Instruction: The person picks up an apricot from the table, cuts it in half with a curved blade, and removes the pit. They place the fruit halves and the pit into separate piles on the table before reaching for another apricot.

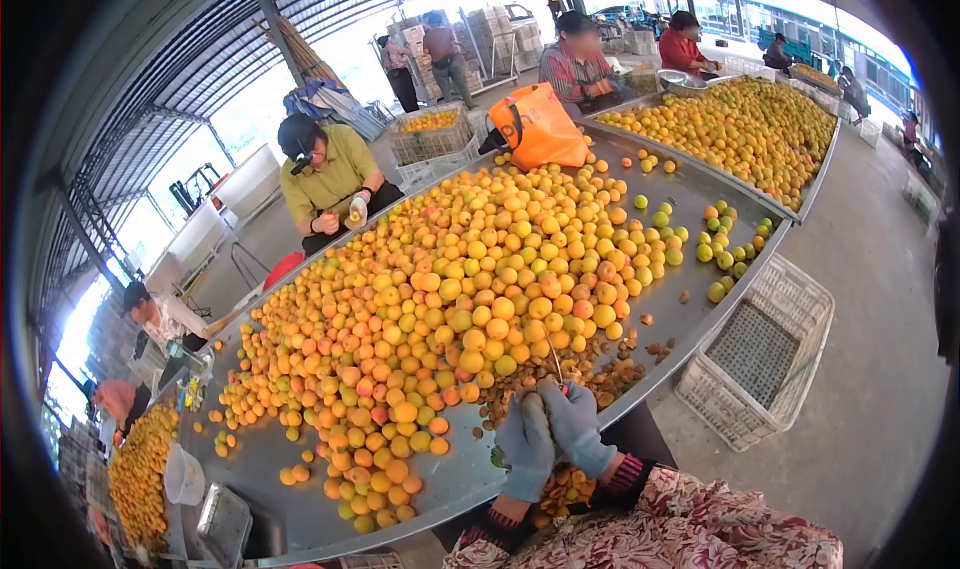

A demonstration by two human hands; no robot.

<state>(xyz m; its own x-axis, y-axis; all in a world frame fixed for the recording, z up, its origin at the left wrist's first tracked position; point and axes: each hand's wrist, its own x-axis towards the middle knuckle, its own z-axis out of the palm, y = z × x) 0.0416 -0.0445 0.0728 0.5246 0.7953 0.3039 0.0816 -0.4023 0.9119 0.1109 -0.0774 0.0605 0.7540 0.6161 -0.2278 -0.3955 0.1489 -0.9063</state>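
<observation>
Both of my hands wear grey-blue gloves and are pressed together at the near rim of a long metal table [300,514]. My right hand [582,431] grips a small knife [555,361] whose thin blade points up and away. My left hand [525,447] is closed around a small fruit, of which only a greenish edge shows below the glove. A big heap of orange and yellow apricots [480,279] lies just beyond my hands. Brown pits [600,379] lie in a pile beside my hands. Cut apricot halves [565,489] sit below my wrists.
A white plastic crate [760,354] stands on the floor to the right. Several people sit across the table, one in a green shirt [330,174]. An orange bag [540,124] lies at the far rim. A second table with fruit [740,129] stands behind. A white cup [183,474] sits left.
</observation>
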